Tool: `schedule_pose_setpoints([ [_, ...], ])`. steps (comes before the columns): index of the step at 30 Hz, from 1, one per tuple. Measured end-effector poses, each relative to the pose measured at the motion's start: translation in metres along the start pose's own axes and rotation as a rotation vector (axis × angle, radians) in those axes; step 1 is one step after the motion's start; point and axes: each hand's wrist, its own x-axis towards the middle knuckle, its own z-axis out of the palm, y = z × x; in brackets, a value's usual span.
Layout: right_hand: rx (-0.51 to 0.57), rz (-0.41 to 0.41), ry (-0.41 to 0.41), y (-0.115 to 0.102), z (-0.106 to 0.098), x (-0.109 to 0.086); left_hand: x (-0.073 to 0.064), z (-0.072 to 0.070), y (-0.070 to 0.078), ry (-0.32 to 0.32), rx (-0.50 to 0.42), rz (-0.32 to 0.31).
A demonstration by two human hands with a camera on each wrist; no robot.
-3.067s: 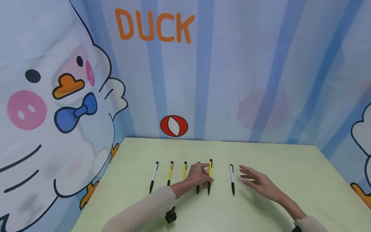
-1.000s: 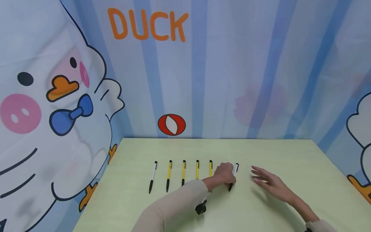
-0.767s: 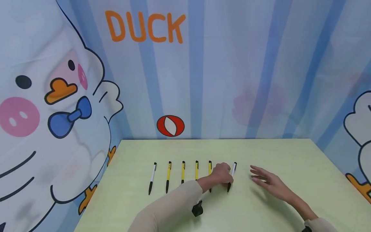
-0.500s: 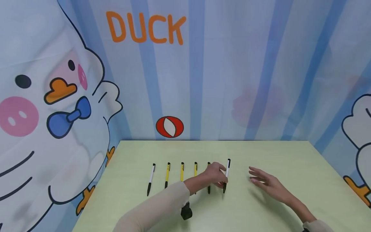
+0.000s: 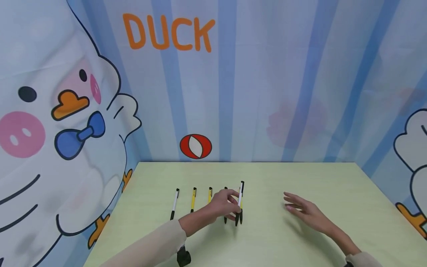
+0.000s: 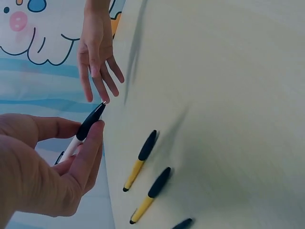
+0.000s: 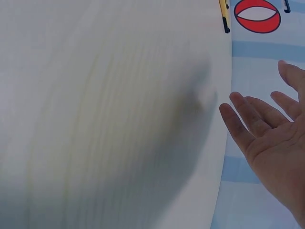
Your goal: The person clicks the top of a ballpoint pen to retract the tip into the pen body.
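Observation:
My left hand (image 5: 220, 204) pinches a white pen with a black grip (image 5: 239, 200) between thumb and fingers. In the left wrist view the pen (image 6: 87, 126) is raised off the table, tip pointing away from the palm. Just behind it in the head view lies a yellow pen (image 5: 241, 215), partly covered. Other yellow pens (image 5: 193, 198) and one white pen (image 5: 175, 202) lie in a row to the left; my left hand and sleeve hide parts of them. My right hand (image 5: 308, 213) hovers to the right, fingers extended, holding nothing.
The pale green table (image 5: 300, 178) ends at a blue striped backdrop (image 5: 250, 92) with duck drawings. A black device (image 5: 183, 256) hangs beneath my left wrist.
My left hand reached the rightmost white pen, picked it up and carried it left toward the rightmost yellow pen. Earlier, it held that yellow pen, now on the table. My right hand stays nearly still.

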Motion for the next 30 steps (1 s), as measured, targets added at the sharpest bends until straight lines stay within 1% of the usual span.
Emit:
schedule_pose_setpoints([
  [2,0.010,-0.009,-0.012,0.000,0.001,0.000,-0.003,-0.003,-0.004,0.011,-0.003,0.001],
  [6,0.027,-0.024,-0.010,-0.001,0.006,0.003,-0.007,-0.008,-0.011,0.023,-0.028,0.015],
  [11,0.057,-0.039,-0.025,-0.005,0.015,0.010,-0.011,-0.014,-0.017,0.025,-0.070,0.027],
  [14,0.049,-0.027,-0.046,-0.009,0.022,0.016,-0.013,-0.016,-0.019,0.022,-0.090,0.030],
  [19,0.028,0.030,-0.092,-0.018,0.032,0.025,-0.014,-0.012,-0.021,0.021,-0.125,0.036],
  [22,0.038,0.040,-0.114,-0.024,0.039,0.032,-0.014,-0.007,-0.022,0.017,-0.138,0.034],
  [30,0.099,-0.027,-0.184,-0.039,0.060,0.054,-0.012,0.002,-0.019,-0.021,-0.154,0.064],
])
